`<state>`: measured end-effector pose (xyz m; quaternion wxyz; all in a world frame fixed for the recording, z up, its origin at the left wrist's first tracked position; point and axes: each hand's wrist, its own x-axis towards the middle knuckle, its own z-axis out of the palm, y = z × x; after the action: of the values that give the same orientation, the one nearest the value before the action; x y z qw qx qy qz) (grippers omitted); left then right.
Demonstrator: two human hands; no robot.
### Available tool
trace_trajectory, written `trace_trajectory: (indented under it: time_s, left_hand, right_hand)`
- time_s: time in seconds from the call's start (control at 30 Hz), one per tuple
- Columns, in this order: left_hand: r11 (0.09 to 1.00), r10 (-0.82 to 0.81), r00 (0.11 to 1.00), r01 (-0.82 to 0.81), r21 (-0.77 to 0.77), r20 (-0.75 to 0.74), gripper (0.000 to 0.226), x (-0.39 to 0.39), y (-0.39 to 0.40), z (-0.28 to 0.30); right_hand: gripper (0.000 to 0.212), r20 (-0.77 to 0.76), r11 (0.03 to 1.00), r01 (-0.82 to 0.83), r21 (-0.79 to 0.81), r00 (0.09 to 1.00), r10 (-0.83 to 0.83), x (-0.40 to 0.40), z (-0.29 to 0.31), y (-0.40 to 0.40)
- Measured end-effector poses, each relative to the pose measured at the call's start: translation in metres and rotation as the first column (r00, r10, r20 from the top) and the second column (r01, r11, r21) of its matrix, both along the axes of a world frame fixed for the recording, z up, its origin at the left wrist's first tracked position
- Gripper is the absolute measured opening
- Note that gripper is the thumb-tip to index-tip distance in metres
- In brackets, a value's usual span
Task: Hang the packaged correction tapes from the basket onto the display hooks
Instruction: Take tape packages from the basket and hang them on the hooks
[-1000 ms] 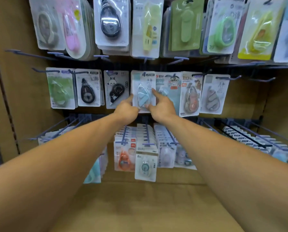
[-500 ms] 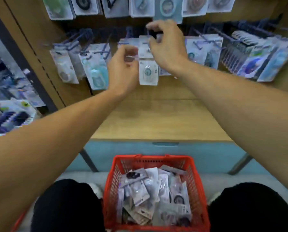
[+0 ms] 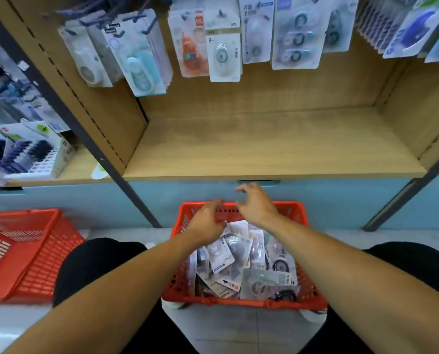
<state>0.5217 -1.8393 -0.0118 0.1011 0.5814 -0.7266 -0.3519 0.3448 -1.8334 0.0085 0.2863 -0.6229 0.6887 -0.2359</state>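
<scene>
reaching into the red plastic basket [image 3: 307,302] at 6 o'clock, left hand [image 3: 208,222] and right hand [image 3: 255,204] hovered loose, empty; next, i judged, pinching 1 packaged correction tape [image 3: 219,255].

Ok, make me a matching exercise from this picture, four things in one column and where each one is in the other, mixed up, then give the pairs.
Things:
1. basket holding the packaged correction tapes
2. second red basket
3. orange correction tape
4. right hand

Places:
A. hanging on a display hook
B. on the floor at far left
C. over the far rim of the full basket
D. on the floor between the person's knees

Pairs: 1-D, 2-B, 3-A, 4-C
</scene>
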Motion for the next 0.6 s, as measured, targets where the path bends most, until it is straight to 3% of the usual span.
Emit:
trace_trajectory:
  time_s: [0.17, 0.37, 0.43, 0.5, 0.6]
  left_hand:
    - [0.992, -0.001, 0.989, -0.018, 0.127, 0.148, 0.055, 0.012, -0.003, -0.060]
    - [0.967, 0.034, 0.971, -0.091, 0.238, 0.236, 0.064, 0.036, -0.008, -0.117]
    - [0.968, -0.024, 0.950, -0.055, 0.244, 0.310, 0.079, 0.040, -0.011, -0.132]
    - [0.955, -0.147, 0.902, 0.022, 0.297, 0.405, 0.110, 0.043, -0.013, -0.146]
    - [0.921, -0.228, 0.868, 0.046, 0.387, 0.441, 0.141, 0.045, -0.011, -0.161]
  right_hand:
    - [0.046, -0.098, 0.957, -0.012, 0.290, 0.994, 0.042, -0.014, -0.088, 0.011]
    - [0.056, -0.088, 0.892, -0.081, 0.445, 0.987, 0.134, -0.008, -0.145, 0.005]
    - [0.066, -0.054, 0.862, -0.095, 0.498, 0.989, 0.140, -0.003, -0.161, 0.003]
    - [0.078, -0.032, 0.848, -0.088, 0.522, 0.992, 0.123, 0.004, -0.174, 0.001]
    - [0.092, -0.182, 0.860, -0.038, 0.509, 0.972, 0.151, 0.016, -0.180, -0.006]
